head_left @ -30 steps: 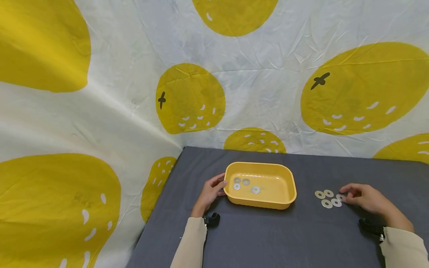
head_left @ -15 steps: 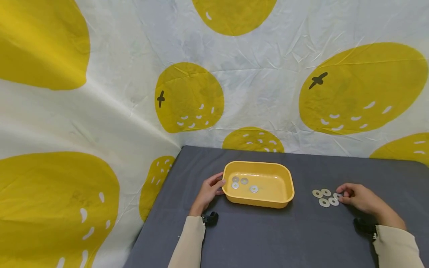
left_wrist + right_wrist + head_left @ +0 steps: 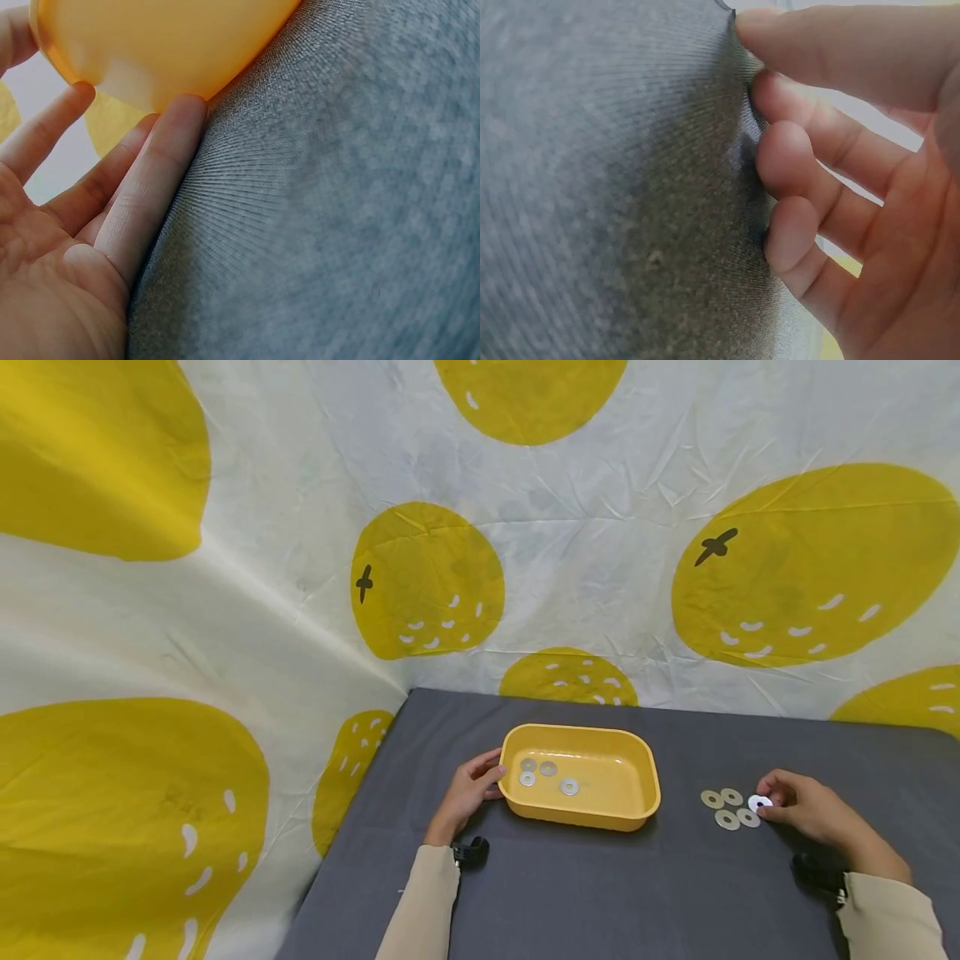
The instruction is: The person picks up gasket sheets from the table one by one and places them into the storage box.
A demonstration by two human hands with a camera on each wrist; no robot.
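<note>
1. On the grey cloth-covered desk, a yellow tray stands near the middle, its long side toward the person.
2. The left hand rests against the tray's left end wall. In the left wrist view the fingers lie straight, with their tips touching the tray's rounded corner; nothing is gripped. Judgement: this contact steadies the tray so that it does not slide on the cloth.
3. Four washers lie flat inside the tray, all in its left half, close to the steadying hand.
4. To the right of the tray, well apart from it, four loose washers lie flat in a tight cluster on the desk.
5. The right hand sits just beside that cluster, on its right side. Its thumb and forefinger are drawn together on a bright washer, which is tipped up off the cloth at the fingertips. Judgement: a thin flat disc must be levered onto its edge before it can be lifted, which explains the tilt.
6. The right wrist view shows only the curled fingers over the cloth; the pinched washer is hidden there.
7. The pinched washer is touching the fingertips, at the cluster's near-right edge.
8. Behind the desk hangs a white backdrop printed with yellow fruit.
</note>
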